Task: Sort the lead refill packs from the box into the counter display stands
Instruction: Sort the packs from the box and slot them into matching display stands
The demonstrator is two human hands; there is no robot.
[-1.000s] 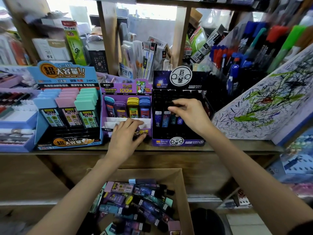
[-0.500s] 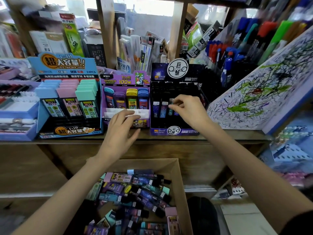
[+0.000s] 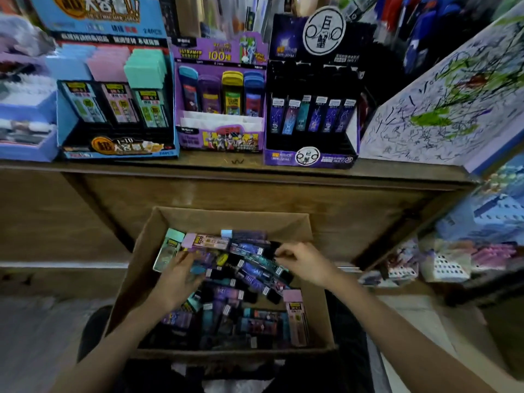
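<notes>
Both hands down in cardboard box (image 3: 147, 242) below counter (image 3: 255, 168). Left hand (image 3: 181, 279) lies loose-fingered on heap of lead refill packs (image 3: 249, 282), nothing lifted. Right hand (image 3: 307, 265) curls fingertips into heap, hold too blurred to tell. Risk: dark packs look alike, so one may land in black stand (image 3: 312, 131) instead of purple stand (image 3: 221, 131). Weak pinch may drop it.

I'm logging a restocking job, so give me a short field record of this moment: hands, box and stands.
box: cardboard box below the counter, holding mixed lead refill packs
left hand: in the box, over the packs; grip unclear
right hand: in the box, fingers curled among the packs; grip unclear
stands: blue stand, purple stand, black-and-purple stand, side by side on the counter
</notes>
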